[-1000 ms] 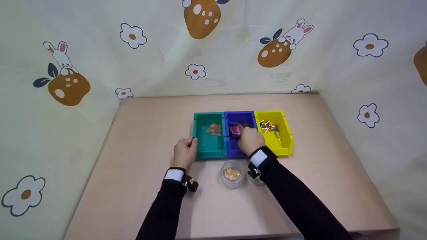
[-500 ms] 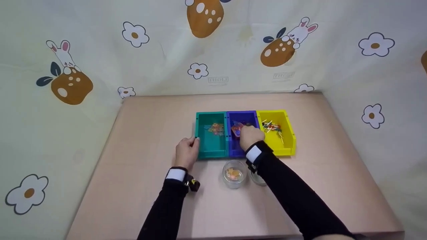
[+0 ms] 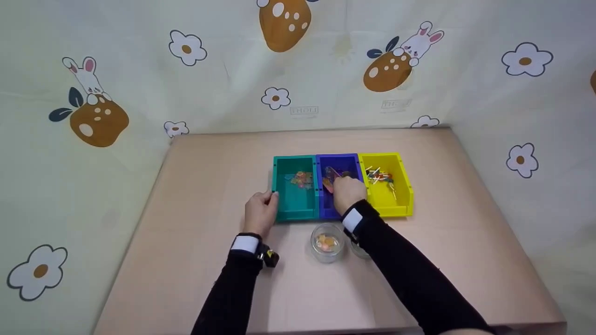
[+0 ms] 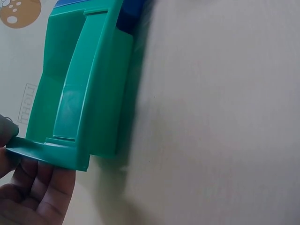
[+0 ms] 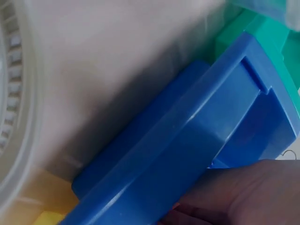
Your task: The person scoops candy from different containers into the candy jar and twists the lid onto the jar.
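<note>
My left hand (image 3: 260, 214) grips the left rim of the green bin (image 3: 298, 215), thumb on top and fingers beneath, as the left wrist view shows. Inside the blue bin (image 3: 328, 212), my right hand (image 3: 349, 193) holds a small reddish-pink scoop-like thing (image 3: 328, 185) at a tilt. Purple and dark pieces (image 3: 331, 172) lie beside it. In the right wrist view the fingertips are hidden behind the wall of the blue bin (image 5: 164, 154). Pale orange and pink translucent pieces (image 3: 302, 179) lie in the green bin.
The yellow bin (image 3: 386, 212) at the right holds several white-stemmed colourful items (image 3: 379, 177). A glass jar (image 3: 327, 257) with yellow-orange pieces stands before the bins. Beside it, a second clear jar (image 3: 359, 251) is partly hidden by my right wrist. Patterned cloth walls (image 3: 223, 102) surround the table.
My right hand shifts slightly within the blue bin, and the pink scoop-like thing tilts, its opening turning out of sight. My left hand keeps its hold on the green bin's rim.
</note>
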### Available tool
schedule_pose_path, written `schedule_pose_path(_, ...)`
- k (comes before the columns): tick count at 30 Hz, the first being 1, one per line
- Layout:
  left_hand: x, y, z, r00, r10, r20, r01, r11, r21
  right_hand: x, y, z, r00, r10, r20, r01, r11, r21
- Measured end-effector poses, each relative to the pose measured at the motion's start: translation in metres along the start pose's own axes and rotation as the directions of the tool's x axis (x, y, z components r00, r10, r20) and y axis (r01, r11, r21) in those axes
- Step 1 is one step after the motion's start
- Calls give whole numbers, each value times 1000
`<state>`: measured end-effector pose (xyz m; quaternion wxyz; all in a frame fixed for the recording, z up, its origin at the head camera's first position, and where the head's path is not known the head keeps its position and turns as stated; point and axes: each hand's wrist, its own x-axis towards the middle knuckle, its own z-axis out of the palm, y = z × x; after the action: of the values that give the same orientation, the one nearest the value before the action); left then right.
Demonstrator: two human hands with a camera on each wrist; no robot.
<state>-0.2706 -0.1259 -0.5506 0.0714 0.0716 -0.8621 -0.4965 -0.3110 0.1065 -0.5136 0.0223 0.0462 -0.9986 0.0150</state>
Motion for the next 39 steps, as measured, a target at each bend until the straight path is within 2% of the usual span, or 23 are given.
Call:
schedule_pose_path(4,4,-6,2,999,45,-7,-45,999,-8,1,5,3,1000,-1,-31,2,1000,25)
schedule_pose_path(11,30,-56,24,998,54,-28,-53,998,24,-4,10,3,998,53,-28,-49,990,136)
schedule_pose_path(15,30,-57,25,998,54,-29,-54,999,7,-7,12,5,998,50,-38,-43,984,174)
schedule_pose_path(21,24,-48,20,997,67,-31,-67,998,10,-14,15,8,995,43,-87,-24,979,205)
schedule_pose_path(28,0,-4,0,1000,14,-2,-14,1000,-18,-22,16,2,984,71,-162,-28,967,254)
schedule_pose_path(33,-2,-1,0,1000,21,-11,-21,1000,15,-28,17,-4,985,88,-151,-46,964,263)
schedule_pose_path(39,-2,-3,0,1000,-6,2,6,1000,9,-33,21,-10,984,95,-149,-51,959,278)
